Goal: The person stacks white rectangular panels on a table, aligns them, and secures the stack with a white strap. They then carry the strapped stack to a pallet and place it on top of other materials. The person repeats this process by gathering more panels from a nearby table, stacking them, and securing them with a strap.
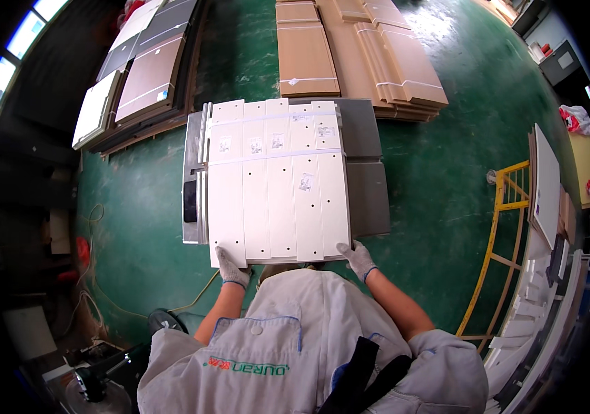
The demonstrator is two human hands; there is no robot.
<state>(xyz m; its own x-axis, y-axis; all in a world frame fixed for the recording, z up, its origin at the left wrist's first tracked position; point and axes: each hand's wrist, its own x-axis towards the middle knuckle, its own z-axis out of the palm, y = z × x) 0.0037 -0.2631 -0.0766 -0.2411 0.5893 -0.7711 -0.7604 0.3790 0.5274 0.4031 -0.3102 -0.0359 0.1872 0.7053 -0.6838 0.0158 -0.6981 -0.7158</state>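
Note:
In front of me lies a strapped bundle of white panels [267,207], drilled with small dark holes and bearing several paper labels. My left hand [231,268], in a knitted glove, grips its near left corner, thumb on top and fingers hidden below. At the near right corner my right hand [358,260], gloved too, holds the edge the same way. Beneath and beside the bundle show grey panels [367,196]. A dark flat object [190,201] sits along the left side. White straps [274,157] cross the bundle's far half.
Stacks of brown boards [307,58] and cardboard-coloured panels [405,62] lie ahead on the green floor [433,165]. More strapped panels [150,83] stand far left. On the right is a yellow metal frame [494,255] with leaning white boards [545,186]. A cable [195,298] runs along the floor at left.

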